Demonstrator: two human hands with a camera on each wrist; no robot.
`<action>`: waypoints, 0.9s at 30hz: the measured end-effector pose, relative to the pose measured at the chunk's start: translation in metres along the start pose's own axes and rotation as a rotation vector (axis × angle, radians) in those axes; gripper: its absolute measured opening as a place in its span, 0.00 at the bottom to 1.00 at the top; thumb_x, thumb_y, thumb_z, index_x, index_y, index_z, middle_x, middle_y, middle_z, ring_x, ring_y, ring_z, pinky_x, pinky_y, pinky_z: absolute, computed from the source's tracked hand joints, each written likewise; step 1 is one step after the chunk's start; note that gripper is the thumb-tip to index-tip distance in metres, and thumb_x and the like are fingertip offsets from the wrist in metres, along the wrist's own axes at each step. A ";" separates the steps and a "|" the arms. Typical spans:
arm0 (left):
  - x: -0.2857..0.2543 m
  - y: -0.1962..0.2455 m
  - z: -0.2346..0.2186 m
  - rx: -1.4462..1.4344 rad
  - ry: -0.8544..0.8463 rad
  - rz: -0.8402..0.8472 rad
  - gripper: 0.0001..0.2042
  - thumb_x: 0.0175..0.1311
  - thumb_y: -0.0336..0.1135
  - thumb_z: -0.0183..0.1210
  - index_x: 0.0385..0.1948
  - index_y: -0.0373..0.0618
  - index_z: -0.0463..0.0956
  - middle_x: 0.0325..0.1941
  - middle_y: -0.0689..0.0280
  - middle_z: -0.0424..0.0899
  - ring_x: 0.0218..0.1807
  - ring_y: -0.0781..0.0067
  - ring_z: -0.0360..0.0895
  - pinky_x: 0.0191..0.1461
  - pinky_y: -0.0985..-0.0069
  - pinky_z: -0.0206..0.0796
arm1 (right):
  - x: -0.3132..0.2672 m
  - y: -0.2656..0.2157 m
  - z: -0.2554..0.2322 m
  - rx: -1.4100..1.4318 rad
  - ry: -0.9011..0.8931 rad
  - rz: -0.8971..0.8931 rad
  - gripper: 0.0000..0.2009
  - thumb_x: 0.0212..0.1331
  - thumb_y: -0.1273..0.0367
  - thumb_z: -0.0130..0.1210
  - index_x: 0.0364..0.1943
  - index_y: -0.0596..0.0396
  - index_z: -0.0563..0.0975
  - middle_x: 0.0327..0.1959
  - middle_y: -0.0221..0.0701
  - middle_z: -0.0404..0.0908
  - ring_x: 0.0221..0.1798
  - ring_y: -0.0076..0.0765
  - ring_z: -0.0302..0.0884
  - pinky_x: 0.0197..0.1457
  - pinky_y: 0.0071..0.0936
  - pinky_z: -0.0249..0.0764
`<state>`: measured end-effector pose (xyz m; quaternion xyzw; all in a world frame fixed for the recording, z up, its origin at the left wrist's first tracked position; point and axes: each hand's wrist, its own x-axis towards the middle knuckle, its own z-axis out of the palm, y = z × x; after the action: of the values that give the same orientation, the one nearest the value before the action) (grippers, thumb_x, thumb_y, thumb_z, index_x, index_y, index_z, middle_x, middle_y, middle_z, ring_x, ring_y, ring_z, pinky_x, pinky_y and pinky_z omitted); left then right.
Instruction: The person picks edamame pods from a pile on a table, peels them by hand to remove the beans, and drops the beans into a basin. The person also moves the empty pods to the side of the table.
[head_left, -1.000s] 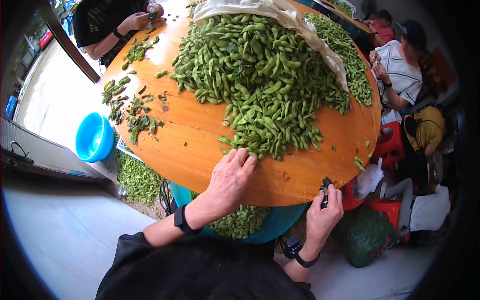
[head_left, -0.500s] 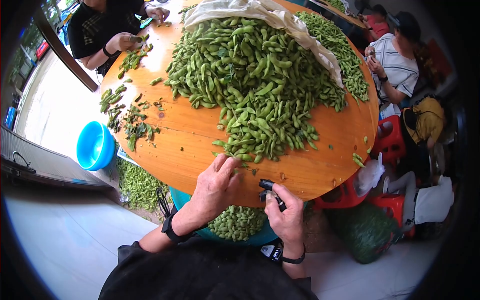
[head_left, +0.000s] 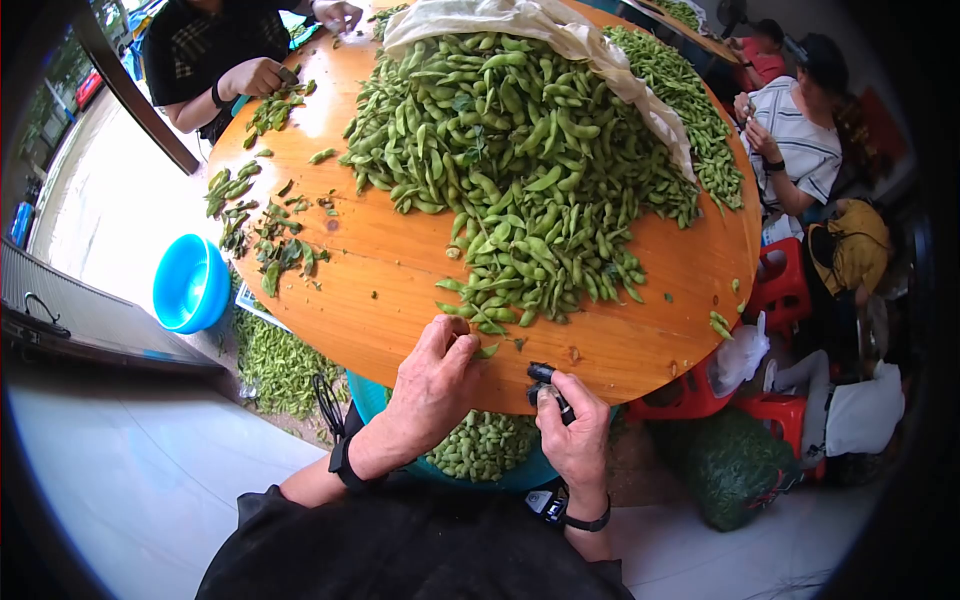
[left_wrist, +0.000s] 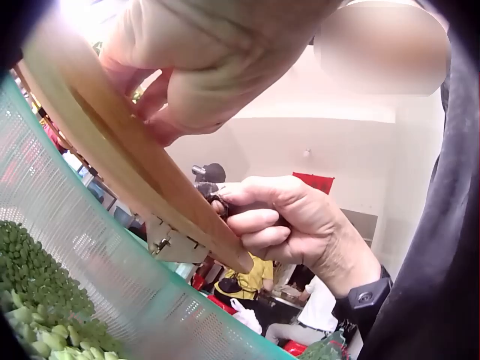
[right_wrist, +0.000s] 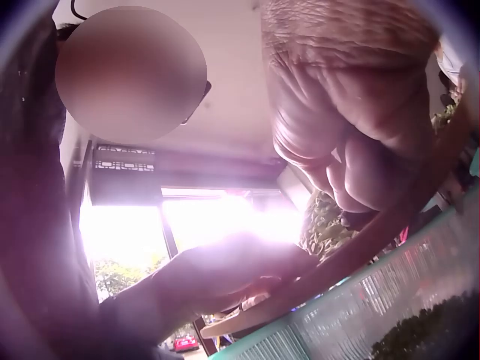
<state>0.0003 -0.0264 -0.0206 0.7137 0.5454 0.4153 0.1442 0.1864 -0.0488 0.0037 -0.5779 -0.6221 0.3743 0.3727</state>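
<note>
On the orange table (head_left: 360, 330), a large heap of green pods (head_left: 520, 130) spills toward the near edge. My left hand (head_left: 432, 385) is at that edge, thumb and fingers pinching a green pod (head_left: 487, 352) whose tip shows past the thumb. To its right, my right hand (head_left: 578, 440) grips a small black object (head_left: 541, 373) between thumb and curled fingers; its exact form cannot be told. The left wrist view shows the right hand (left_wrist: 292, 225) beside the table's rim, below the left hand (left_wrist: 202, 67).
Below the table edge, a teal tub (head_left: 365, 395) holds shelled beans (head_left: 480, 445). A blue basin (head_left: 190, 283) stands at left, beside pods on the floor (head_left: 285, 365). Leaf scraps (head_left: 275, 250) lie at the table's left. Other people sit around; red stools (head_left: 780, 285) stand at right.
My right hand has come left from the table's right side toward my left hand. The left hand has drawn back slightly from the heap, and a pod tip now shows at its thumb.
</note>
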 end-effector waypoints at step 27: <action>-0.007 0.007 0.000 -1.207 -0.393 -0.532 0.06 0.62 0.20 0.63 0.34 0.38 0.73 0.30 0.66 0.81 0.31 0.79 0.80 0.31 0.81 0.71 | -0.008 0.004 -0.008 0.586 -0.234 0.123 0.12 0.65 0.80 0.52 0.51 0.71 0.73 0.36 0.28 0.70 0.24 0.16 0.66 0.23 0.17 0.62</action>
<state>0.0050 -0.0356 -0.0192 0.4125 0.3388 0.4596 0.7098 0.1960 -0.0563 0.0037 -0.4357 -0.4901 0.6233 0.4260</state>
